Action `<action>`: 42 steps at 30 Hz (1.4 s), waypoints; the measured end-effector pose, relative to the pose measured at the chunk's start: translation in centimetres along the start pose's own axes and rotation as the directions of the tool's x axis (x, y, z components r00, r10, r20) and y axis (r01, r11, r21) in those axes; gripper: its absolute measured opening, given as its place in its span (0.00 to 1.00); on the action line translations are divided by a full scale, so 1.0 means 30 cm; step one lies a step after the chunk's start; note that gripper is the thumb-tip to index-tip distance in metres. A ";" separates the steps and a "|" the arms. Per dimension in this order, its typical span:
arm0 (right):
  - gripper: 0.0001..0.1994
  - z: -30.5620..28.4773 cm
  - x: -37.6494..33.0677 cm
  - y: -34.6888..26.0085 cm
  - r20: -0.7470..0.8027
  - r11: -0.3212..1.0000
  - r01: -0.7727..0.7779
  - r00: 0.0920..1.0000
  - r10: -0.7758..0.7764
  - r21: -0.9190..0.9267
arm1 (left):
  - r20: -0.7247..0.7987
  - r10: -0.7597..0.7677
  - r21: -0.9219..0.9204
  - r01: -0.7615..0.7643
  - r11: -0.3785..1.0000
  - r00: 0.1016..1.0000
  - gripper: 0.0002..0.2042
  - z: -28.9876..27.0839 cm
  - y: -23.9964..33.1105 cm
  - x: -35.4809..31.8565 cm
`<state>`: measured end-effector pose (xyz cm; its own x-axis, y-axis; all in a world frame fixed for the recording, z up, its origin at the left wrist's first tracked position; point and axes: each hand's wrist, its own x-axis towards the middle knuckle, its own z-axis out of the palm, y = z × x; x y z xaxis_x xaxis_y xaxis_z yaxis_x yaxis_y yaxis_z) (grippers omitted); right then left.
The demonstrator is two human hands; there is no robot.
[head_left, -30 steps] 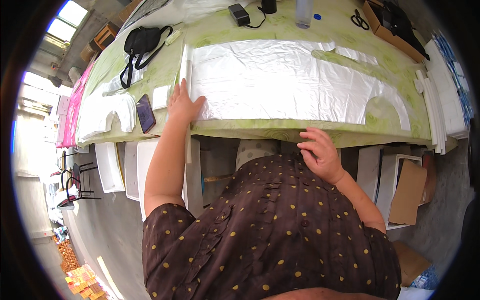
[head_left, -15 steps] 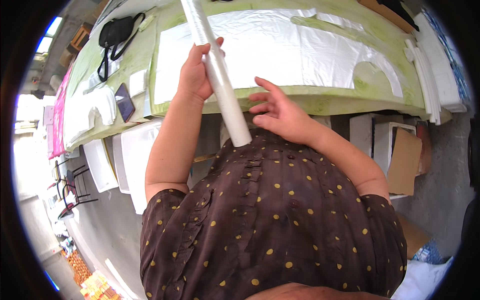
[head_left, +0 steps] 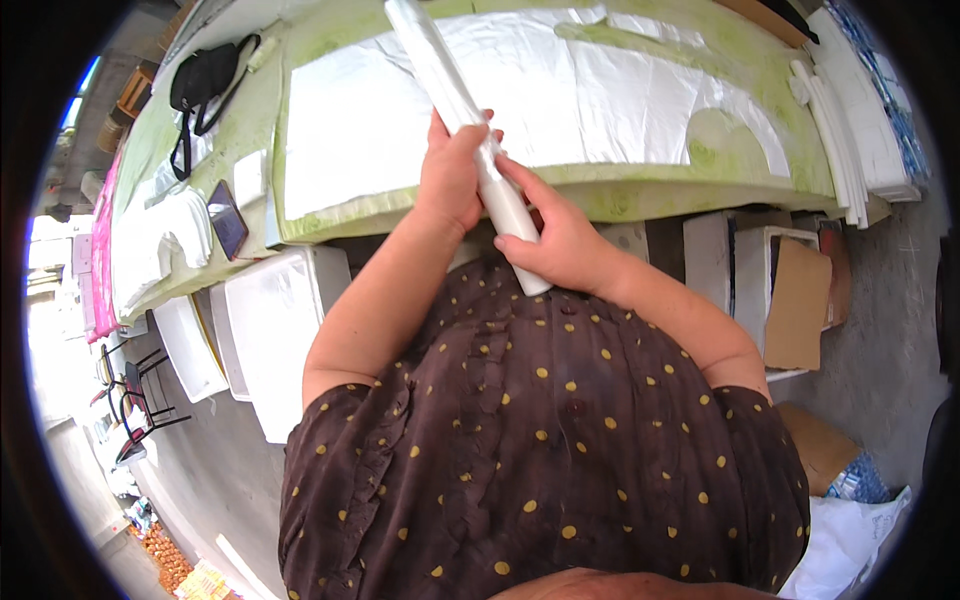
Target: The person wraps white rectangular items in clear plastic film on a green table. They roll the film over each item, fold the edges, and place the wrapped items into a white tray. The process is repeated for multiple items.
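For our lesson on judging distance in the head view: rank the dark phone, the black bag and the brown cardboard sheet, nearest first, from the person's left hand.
1. Dark phone, on the table left of the left hand.
2. Black bag, farther left, toward the far edge.
3. Brown cardboard sheet, low on the right, beyond the right hand.

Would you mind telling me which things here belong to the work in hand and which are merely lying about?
In hand:
- white roll, gripped by left hand and right hand
- white cut cloth spread on the green table

Lying about:
- black bag
- dark phone
- white boxes under the table
- brown cardboard
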<state>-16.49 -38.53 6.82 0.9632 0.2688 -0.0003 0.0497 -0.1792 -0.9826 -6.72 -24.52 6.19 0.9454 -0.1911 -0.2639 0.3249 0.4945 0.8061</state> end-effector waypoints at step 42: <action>0.41 -0.401 -0.842 -0.058 -0.150 0.667 -0.686 0.721 0.677 -0.289 | 0.136 -0.057 0.983 -0.142 -0.117 0.989 0.21 0.036 0.101 0.619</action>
<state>-37.74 -56.40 10.76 0.7676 -0.0692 -0.6372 -0.5517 -0.5773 -0.6019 11.78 -27.48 4.30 0.9136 -0.3320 -0.2348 -0.1949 -0.8642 0.4638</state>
